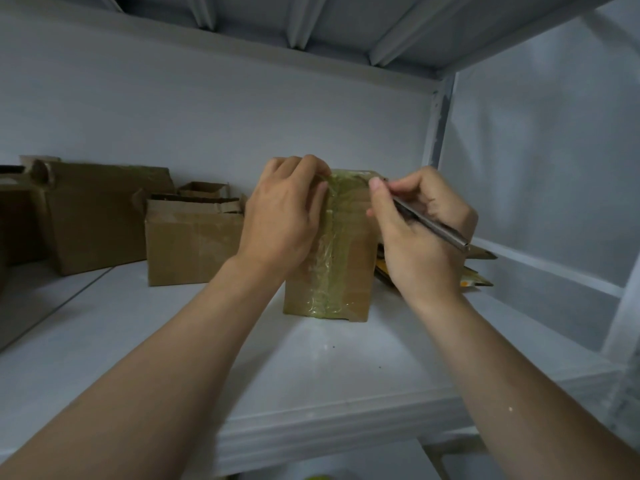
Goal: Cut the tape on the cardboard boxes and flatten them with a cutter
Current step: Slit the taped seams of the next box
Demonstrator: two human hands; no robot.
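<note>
Cardboard box point(356, 244) upright mid-shelf, wrinkled tape point(329, 268) down its near face. At its 10 o'clock, left hand point(284, 216) gripping the top edge, fingers curled over. At 2 o'clock, right hand point(419, 233) wrapped round the metal cutter point(431, 221), front end at the box top. Open boxes point(194, 237) at 9 o'clock on the white shelf point(311, 358).

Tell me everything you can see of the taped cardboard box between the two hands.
The taped box is small, brown cardboard, standing upright on the white shelf. A wide strip of wrinkled, yellowish clear tape runs down the middle of its near face, top to bottom. The left hand grips its upper left edge, fingers curled over the top. The right hand holds a metal cutter at its upper right; the blade tip is hidden.
</note>
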